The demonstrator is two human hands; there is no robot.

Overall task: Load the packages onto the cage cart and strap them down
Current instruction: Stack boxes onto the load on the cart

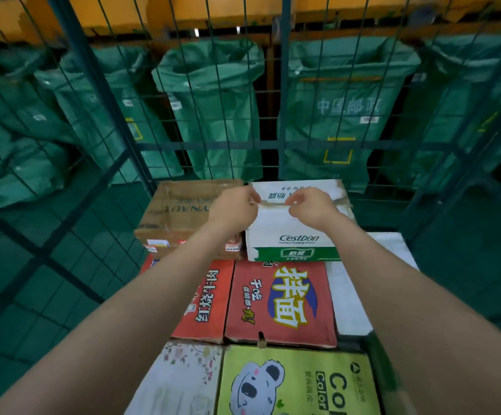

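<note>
Behind left hand (234, 206), white box (291, 226) corner.

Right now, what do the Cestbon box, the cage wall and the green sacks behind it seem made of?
Cestbon box: printed corrugated cardboard, matte, by the look; brown frayed edges show at its top seam. The cage wall: painted metal wire grid, dark green, probably steel. The green sacks: seemingly woven plastic fabric, slight sheen; creased, slumped folds.

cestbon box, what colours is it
The Cestbon box is white with a green band low on its near side; head view.
</note>
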